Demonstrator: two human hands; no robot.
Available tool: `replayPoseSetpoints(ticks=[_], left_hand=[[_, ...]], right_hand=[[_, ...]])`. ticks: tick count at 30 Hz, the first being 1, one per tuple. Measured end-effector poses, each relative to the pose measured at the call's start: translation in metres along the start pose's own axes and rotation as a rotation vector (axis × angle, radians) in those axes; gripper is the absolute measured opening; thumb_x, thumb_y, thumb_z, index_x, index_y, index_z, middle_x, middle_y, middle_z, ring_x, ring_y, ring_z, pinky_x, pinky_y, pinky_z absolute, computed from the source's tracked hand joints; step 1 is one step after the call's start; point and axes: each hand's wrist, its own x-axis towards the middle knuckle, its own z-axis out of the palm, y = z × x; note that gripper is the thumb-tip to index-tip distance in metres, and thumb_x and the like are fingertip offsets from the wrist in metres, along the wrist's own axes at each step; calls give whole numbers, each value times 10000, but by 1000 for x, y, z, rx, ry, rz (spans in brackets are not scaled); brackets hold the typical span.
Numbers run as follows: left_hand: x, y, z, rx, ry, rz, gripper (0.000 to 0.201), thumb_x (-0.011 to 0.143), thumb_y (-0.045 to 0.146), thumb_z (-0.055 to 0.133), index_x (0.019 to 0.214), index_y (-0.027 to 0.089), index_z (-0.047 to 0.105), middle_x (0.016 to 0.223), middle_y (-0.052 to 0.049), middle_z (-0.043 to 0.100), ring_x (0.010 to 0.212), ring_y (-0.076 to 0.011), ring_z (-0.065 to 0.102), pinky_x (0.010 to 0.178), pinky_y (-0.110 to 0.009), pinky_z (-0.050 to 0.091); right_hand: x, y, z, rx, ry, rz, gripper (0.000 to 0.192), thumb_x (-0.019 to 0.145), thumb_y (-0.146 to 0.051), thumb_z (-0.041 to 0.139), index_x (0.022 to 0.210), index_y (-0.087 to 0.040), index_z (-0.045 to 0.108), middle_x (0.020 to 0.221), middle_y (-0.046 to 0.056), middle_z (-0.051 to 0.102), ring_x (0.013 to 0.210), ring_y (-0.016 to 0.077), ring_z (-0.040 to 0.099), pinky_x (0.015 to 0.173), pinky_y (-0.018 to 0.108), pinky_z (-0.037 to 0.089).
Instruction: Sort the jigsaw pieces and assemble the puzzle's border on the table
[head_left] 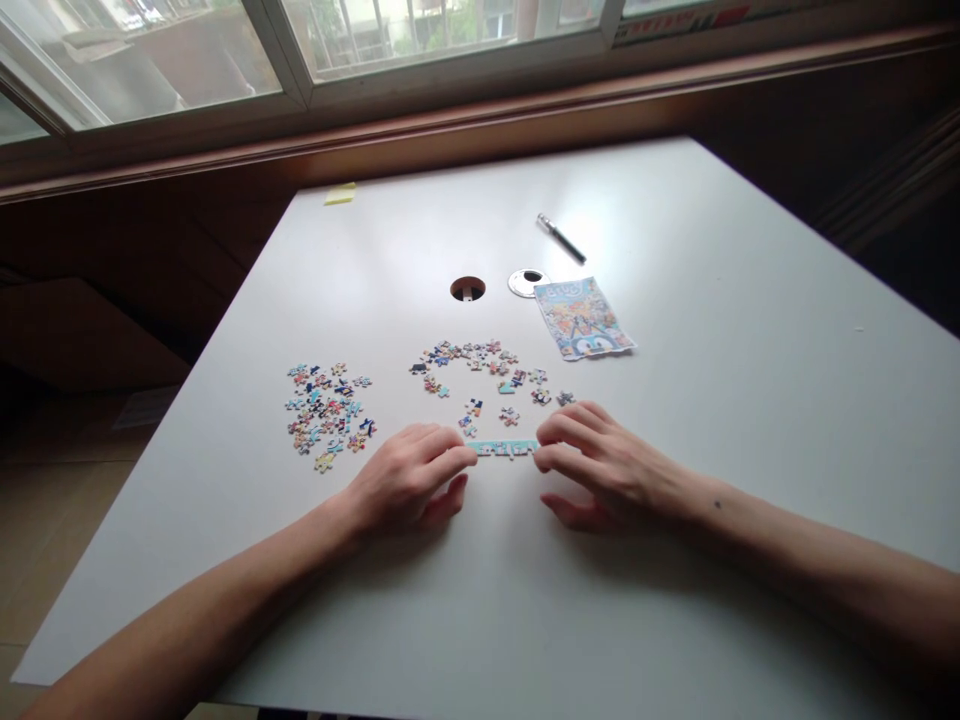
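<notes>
We have strip (506,448) crosswise between left hand (420,475), right hand (596,465); fingertips (469,457) at its ends, neither nearer; thumbs (453,494) apart, nothing pinched.

Light from window (442,40), glare on table (626,210)

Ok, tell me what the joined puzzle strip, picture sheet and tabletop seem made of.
Joined puzzle strip: probably cardboard with a printed face, judging by its interlocking cuts. Picture sheet: likely printed paper, with an uneven lower edge; gloss unclear on both. Tabletop: smooth white, perhaps laminate; soft glare suggests a satin finish.
</notes>
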Motion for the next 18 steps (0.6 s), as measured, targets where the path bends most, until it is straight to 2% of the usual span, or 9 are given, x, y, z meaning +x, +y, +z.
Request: replayPoseSetpoints(ticks=[1, 3, 5, 7, 9, 12, 15, 18], left_hand=[[-1, 0, 0, -23, 4, 23, 139, 873, 116, 506, 973, 203, 550, 832, -46, 637, 739, -167, 581, 676, -300, 474], [-3, 0, -1, -67, -11, 72, 125, 849, 93, 489, 861, 216, 503, 688, -1, 566, 620, -145, 518, 598, -288, 417], [-4, 0, -3, -106, -39, 104, 144, 819, 80, 477, 807, 223, 463, 633, 16, 517, 565, -141, 464, 560, -297, 374], [-5, 0, -4, -135, -65, 112, 155, 792, 76, 469, 782, 227, 435, 626, 14, 506, 552, -146, 436, 552, -308, 357], [-5, -1, -5, -148, -87, 113, 164, 770, 76, 466, 763, 230, 413, 623, 12, 499, 547, -153, 421, 549, -317, 348], [-4, -1, -7, -146, -116, 119, 167, 747, 85, 468, 741, 235, 396, 616, 9, 489, 547, -162, 423, 545, -323, 343], [-4, -2, -8, -147, -134, 127, 172, 730, 89, 470, 729, 239, 385, 612, 8, 485, 542, -166, 425, 541, -325, 344], [-3, -2, -9, -151, -135, 134, 177, 723, 87, 472, 722, 239, 381, 610, 7, 487, 538, -166, 422, 540, -325, 350]], right_hand=[[0, 0, -1, 34, 51, 15, 82, 891, -284, 589, 838, -223, 577, 813, 48, 577, 758, 196, 491, 735, 361, 416], [0, 3, -4, 98, 205, 127, 275, 895, -237, 559, 652, -238, 430, 620, -13, 439, 596, 160, 390, 639, 336, 371], [0, 9, -7, 151, 396, 368, 373, 920, -241, 531, 599, -242, 340, 559, -36, 320, 530, 147, 308, 561, 324, 316], [0, 19, -9, 203, 557, 638, 387, 951, -310, 512, 601, -246, 359, 562, -33, 302, 518, 149, 306, 518, 315, 285], [0, 28, -10, 249, 632, 807, 348, 965, -368, 489, 642, -247, 442, 579, -24, 360, 539, 161, 370, 520, 311, 316], [1, 36, -9, 235, 563, 836, 213, 953, -331, 472, 786, -243, 571, 674, 1, 524, 627, 188, 500, 599, 331, 415], [1, 34, -6, 76, 401, 698, 102, 871, -228, 517, 908, -237, 612, 801, 35, 608, 763, 228, 571, 731, 387, 467], [2, 29, -3, -119, 253, 590, 151, 810, -223, 590, 960, -229, 609, 892, 69, 631, 881, 279, 575, 825, 448, 452]])
